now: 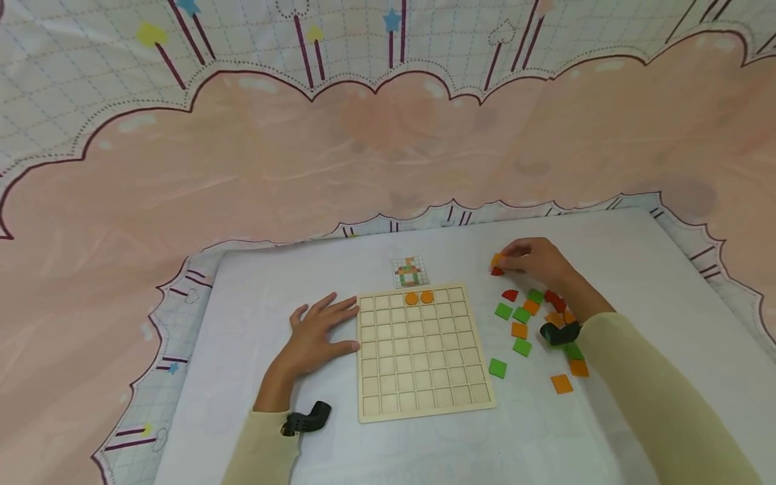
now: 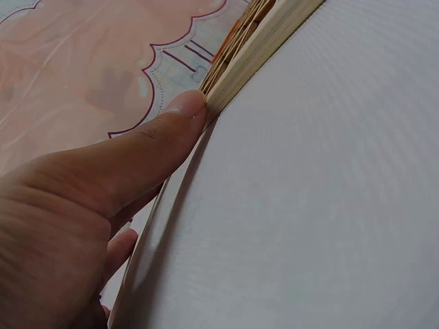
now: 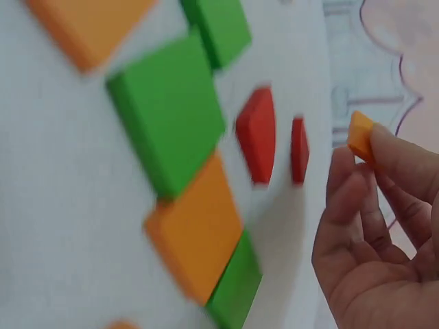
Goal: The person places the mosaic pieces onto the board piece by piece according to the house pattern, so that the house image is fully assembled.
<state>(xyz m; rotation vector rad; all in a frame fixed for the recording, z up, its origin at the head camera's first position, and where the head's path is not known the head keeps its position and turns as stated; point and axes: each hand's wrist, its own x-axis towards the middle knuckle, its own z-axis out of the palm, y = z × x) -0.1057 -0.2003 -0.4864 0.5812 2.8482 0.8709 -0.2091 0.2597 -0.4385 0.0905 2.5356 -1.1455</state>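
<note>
A wooden grid board (image 1: 426,353) lies on the white table, with two orange round pieces (image 1: 419,298) in its top row. My left hand (image 1: 315,340) is spread flat at the board's left side, fingertips and thumb at its edge; the left wrist view shows the thumb (image 2: 147,154) against the wooden rim. My right hand (image 1: 539,261) pinches a small orange tile (image 3: 359,136) between thumb and fingers, at the back right. Just below it in the head view lies a red piece (image 1: 497,271), and another red piece (image 1: 510,295) is nearer the board.
Green tiles (image 1: 498,368) and orange tiles (image 1: 561,384) lie scattered right of the board, some partly hidden under the right wrist. A small pattern card (image 1: 409,271) sits just behind the board. Patterned cloth (image 1: 388,148) hangs behind the table.
</note>
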